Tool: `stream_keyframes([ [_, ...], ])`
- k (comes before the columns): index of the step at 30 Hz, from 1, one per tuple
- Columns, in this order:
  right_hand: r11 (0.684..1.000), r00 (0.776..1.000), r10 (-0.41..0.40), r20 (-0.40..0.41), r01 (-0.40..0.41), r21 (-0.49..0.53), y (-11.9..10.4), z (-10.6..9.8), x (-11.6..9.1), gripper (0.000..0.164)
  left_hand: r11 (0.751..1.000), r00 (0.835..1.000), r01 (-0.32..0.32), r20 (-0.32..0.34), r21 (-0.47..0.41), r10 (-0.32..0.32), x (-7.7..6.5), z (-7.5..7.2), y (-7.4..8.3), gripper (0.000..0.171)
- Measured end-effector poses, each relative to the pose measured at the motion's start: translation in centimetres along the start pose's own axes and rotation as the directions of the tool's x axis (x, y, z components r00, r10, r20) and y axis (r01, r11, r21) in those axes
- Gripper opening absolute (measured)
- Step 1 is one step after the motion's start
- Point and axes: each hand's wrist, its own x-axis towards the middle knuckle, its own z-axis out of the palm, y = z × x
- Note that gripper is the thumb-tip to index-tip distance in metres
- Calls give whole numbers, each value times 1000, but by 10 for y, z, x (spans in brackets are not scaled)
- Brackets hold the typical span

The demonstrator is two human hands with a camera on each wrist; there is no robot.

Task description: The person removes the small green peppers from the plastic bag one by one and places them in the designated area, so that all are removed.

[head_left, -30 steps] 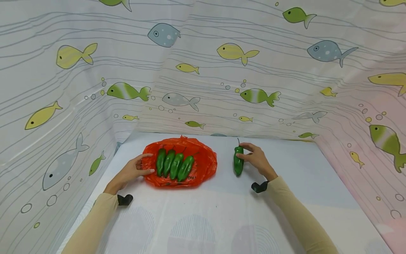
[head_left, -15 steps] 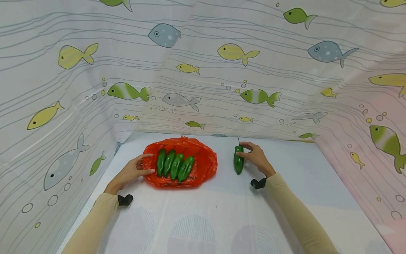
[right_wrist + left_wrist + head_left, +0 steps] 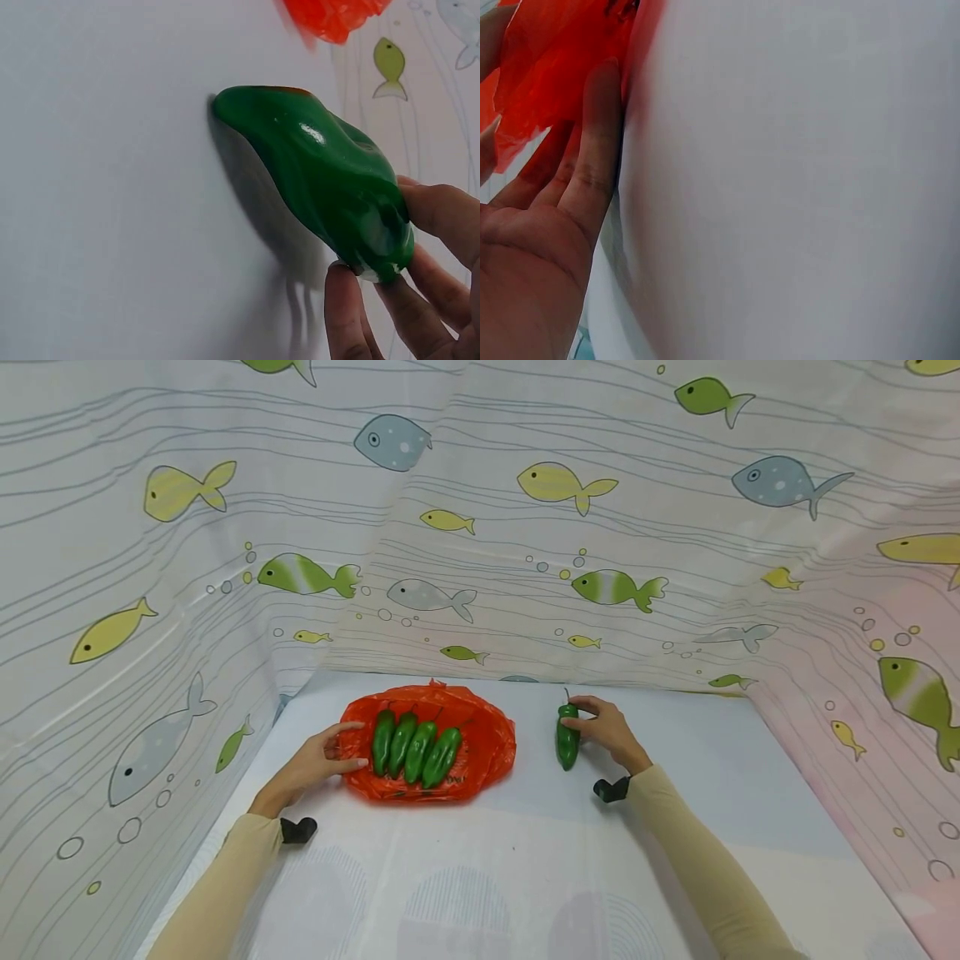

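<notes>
My right hand (image 3: 606, 732) pinches a green pepper (image 3: 567, 743) near its stem end. In the right wrist view, the fingertips (image 3: 439, 206) grip its wide end while the tip slants down close over the white surface. Four-finger side of my left hand (image 3: 315, 764) rests against the left side of a red plastic bag (image 3: 487, 752), with thumb and index tips over its rim. In the left wrist view, fairly straight fingers (image 3: 600, 127) lie along the bag's thin wall. Several green peppers (image 3: 420, 752) lie side by side in the opened bag, stems pointing away.
A white cloth (image 3: 465, 835) with pale printed shapes covers the table. Fish-patterned sheets (image 3: 480, 593) rise at the back and both sides. Black wrist-worn pieces (image 3: 298, 831) stick out from under both sleeves.
The right hand's pepper has shifted very slightly, its lower tip a little higher in the head view. The left hand and bag look the same.
</notes>
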Motion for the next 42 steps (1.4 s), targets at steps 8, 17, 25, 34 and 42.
stream_keyframes([
  [8, 999, 999, 34, 4, -34, -5, 3, 0, 2, 64, 1000, 1000, 3, 5, -27, -3, 2, 1, -1, 79],
  [17, 999, 999, 54, 6, -54, 2, 6, -1, 2, 65, 1000, 1000, 6, 5, -11, -6, 4, -1, -3, 79],
  [25, 999, 999, 34, -7, -34, -28, 5, 0, -1, 63, 1000, 1000, 13, 1, -6, -13, 4, -1, -5, 80],
  [34, 994, 997, -16, -79, 7, -110, -1, -3, -6, 54, 1000, 1000, 11, -7, 2, -11, 3, -1, -5, 80],
  [42, 988, 991, -72, -116, 55, -141, -9, -7, -9, 53, 1000, 1000, 12, -15, 4, -12, 1, 0, -3, 78],
])
